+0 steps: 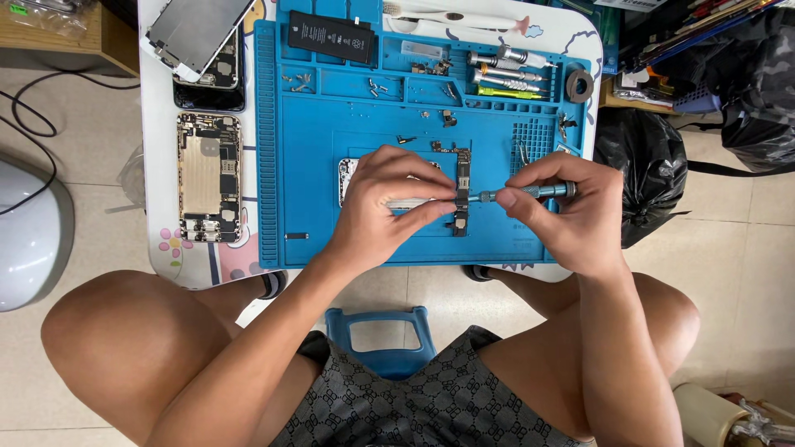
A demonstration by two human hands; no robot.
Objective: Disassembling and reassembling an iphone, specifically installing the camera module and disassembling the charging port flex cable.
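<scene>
My left hand [389,203] rests on an opened phone body [346,178] lying on the blue work mat [306,165], its fingers pinching the phone's long narrow circuit board [462,170] near the middle. My right hand [571,207] grips a small grey precision screwdriver [534,192] held level, its tip touching the board from the right. Most of the phone body is hidden under my left hand.
A black battery [330,35], several screwdriver bits [505,74], loose screws [300,80] and a tape roll [579,85] sit at the mat's far side. Another opened phone [209,176] and a screen panel [195,33] lie left. A black bag [646,174] stands right. A blue stool [383,335] is below.
</scene>
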